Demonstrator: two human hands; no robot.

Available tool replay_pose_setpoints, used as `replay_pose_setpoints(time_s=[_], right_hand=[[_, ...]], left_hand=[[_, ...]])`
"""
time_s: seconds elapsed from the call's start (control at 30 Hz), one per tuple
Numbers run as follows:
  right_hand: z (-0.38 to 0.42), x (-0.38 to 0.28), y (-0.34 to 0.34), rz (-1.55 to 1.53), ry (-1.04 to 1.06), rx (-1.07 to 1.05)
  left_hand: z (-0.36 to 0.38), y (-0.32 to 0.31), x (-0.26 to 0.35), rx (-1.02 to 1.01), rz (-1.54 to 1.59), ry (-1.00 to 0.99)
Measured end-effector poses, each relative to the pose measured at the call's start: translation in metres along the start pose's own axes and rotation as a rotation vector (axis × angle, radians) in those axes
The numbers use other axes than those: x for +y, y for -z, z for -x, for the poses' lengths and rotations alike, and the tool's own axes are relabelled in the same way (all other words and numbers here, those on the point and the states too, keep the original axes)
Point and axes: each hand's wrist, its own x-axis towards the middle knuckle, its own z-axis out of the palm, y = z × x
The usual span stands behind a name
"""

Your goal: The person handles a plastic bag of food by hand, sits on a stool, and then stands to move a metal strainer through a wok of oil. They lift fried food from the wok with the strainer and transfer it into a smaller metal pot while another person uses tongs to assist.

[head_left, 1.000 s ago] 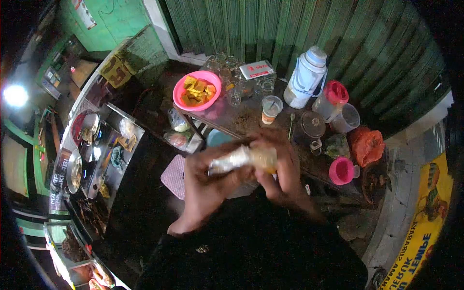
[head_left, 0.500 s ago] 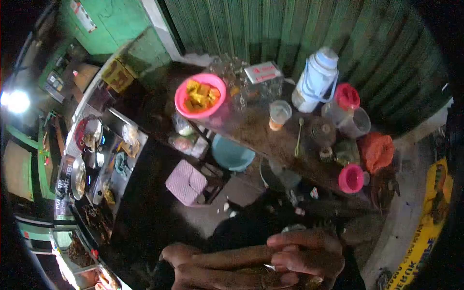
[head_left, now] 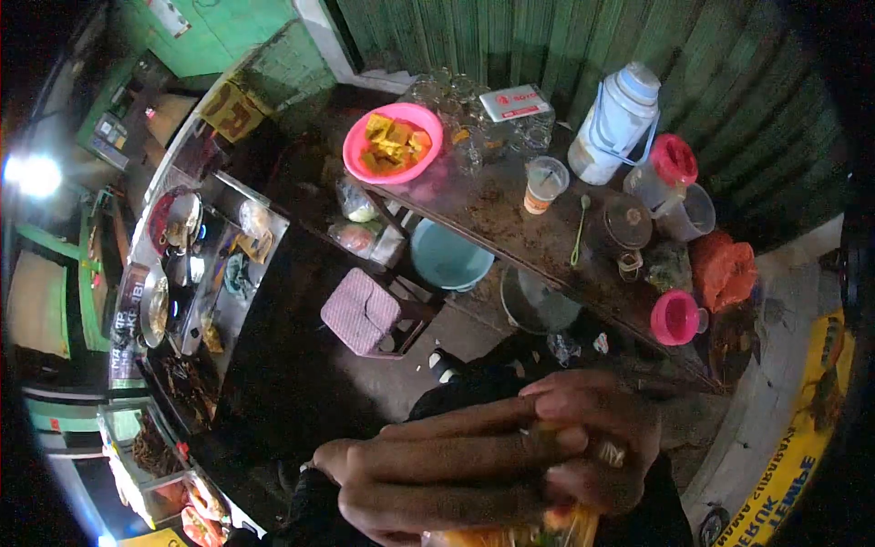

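Close to my body, my two hands meet over a clear plastic bag (head_left: 519,536) with yellow and orange contents, mostly hidden beneath the fingers. My left hand (head_left: 447,465) reaches across from the left, its fingers lying side by side around the bag. Curled in from the right, my right hand (head_left: 606,428) pinches the bag's gathered part near the left fingertips. Past the hands stands a wooden table (head_left: 465,223) bearing a pink bowl (head_left: 421,164) of yellow-orange chunks and a plastic cup (head_left: 544,187).
A white-blue thermos (head_left: 615,128), a green spoon (head_left: 580,232), a dark lidded jar (head_left: 622,223) and a pink mug (head_left: 676,319) stand or lie on the table. Below are a blue basin (head_left: 451,255) and a pink-topped stool (head_left: 358,314). Pans (head_left: 155,305) sit over burners at left.
My view has shifted, so the table appears higher. Both hands have come up slightly and closer together, and more of the bag's yellow-orange contents shows below them.
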Motion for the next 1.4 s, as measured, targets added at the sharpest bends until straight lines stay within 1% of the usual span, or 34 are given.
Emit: replay_pose_setpoints(time_s=[0.07, 0.13, 0.2, 0.27, 0.3, 0.33, 0.37, 0.4, 0.43, 0.47, 0.53, 0.57, 0.67, 0.77, 0.87, 0.93, 0.97, 1.0, 1.07, 1.1, 1.17, 1.2, 1.23, 1.27, 1.33, 1.37, 1.4], right_hand=[[0.002, 0.010, 0.004, 0.037, 0.073, -0.049], [0.005, 0.021, 0.002, 0.107, 0.134, -0.047], [0.004, 0.023, 0.002, 0.123, 0.078, -0.090], [-0.007, 0.023, 0.010, 0.093, -0.068, -0.176], [-0.009, 0.012, 0.008, -0.016, -0.270, -0.193], [-0.008, 0.012, 0.008, -0.034, -0.287, -0.236], [-0.009, 0.018, 0.009, -0.046, -0.297, -0.279], [-0.011, 0.023, 0.010, -0.058, -0.304, -0.321], [-0.010, 0.025, 0.011, 0.082, -0.272, -0.337], [-0.004, 0.031, 0.011, 0.072, -0.238, -0.315], [0.005, 0.040, 0.010, 0.048, -0.159, -0.266], [0.003, 0.034, 0.015, 0.183, -0.134, -0.289], [0.007, 0.033, 0.014, 0.116, -0.179, -0.240], [0.003, 0.033, 0.021, 0.186, -0.083, -0.328], [0.007, 0.032, 0.019, 0.097, -0.095, -0.289], [0.008, 0.039, 0.021, 0.114, -0.064, -0.297], [0.008, 0.041, 0.020, 0.107, -0.106, -0.296], [0.008, 0.043, 0.019, 0.101, -0.148, -0.295], [0.010, 0.044, 0.017, 0.069, -0.355, -0.271], [0.011, 0.047, 0.017, -0.028, -0.333, -0.251], [0.011, 0.054, 0.020, -0.217, -0.279, -0.211], [0.010, 0.054, 0.020, -0.191, -0.295, -0.218], [0.010, 0.053, 0.019, -0.167, -0.315, -0.225], [0.009, 0.052, 0.018, -0.146, -0.334, -0.235], [0.009, 0.054, 0.013, -0.201, -0.392, -0.196], [0.010, 0.054, 0.010, -0.230, -0.427, -0.175], [0.009, 0.056, 0.009, -0.194, -0.403, -0.175]], left_hand=[[0.012, 0.004, -0.012, -0.047, 0.021, -0.020], [0.011, 0.009, -0.008, -0.033, -0.066, 0.150], [0.013, 0.010, -0.005, 0.001, -0.085, 0.330], [0.014, 0.012, -0.007, 0.055, -0.006, 0.504], [0.012, 0.010, -0.011, 0.181, 0.099, 0.579], [0.011, 0.005, -0.014, 0.312, 0.204, 0.660], [0.008, -0.003, -0.014, 0.473, 0.273, 0.694], [0.006, -0.002, -0.013, 0.472, 0.253, 0.716], [0.002, 0.001, -0.014, 0.470, 0.263, 0.781], [0.001, 0.002, -0.015, 0.468, 0.272, 0.855], [0.004, -0.001, -0.015, 0.495, 0.324, 0.823], [0.003, -0.002, -0.017, 0.504, 0.349, 0.795], [0.006, -0.005, -0.020, 0.542, 0.326, 0.753], [0.005, -0.004, -0.018, 0.521, 0.320, 0.755], [0.005, -0.003, -0.019, 0.568, 0.337, 0.812], [0.007, -0.005, -0.022, 0.560, 0.342, 0.754], [0.008, -0.004, -0.022, 0.561, 0.340, 0.724], [0.007, -0.003, -0.021, 0.531, 0.335, 0.724], [0.005, 0.000, -0.017, 0.470, 0.327, 0.727], [0.004, 0.005, -0.014, 0.370, 0.334, 0.779], [0.004, 0.006, -0.011, 0.236, 0.176, 0.596], [0.004, 0.007, -0.011, 0.166, 0.100, 0.507], [0.003, 0.011, -0.011, 0.115, 0.026, 0.581], [0.004, 0.012, -0.011, 0.143, 0.110, 0.639], [0.001, 0.013, -0.013, 0.197, 0.278, 0.743], [0.002, 0.013, -0.015, 0.223, 0.303, 0.758], [0.000, 0.014, -0.019, 0.247, 0.330, 0.766]])
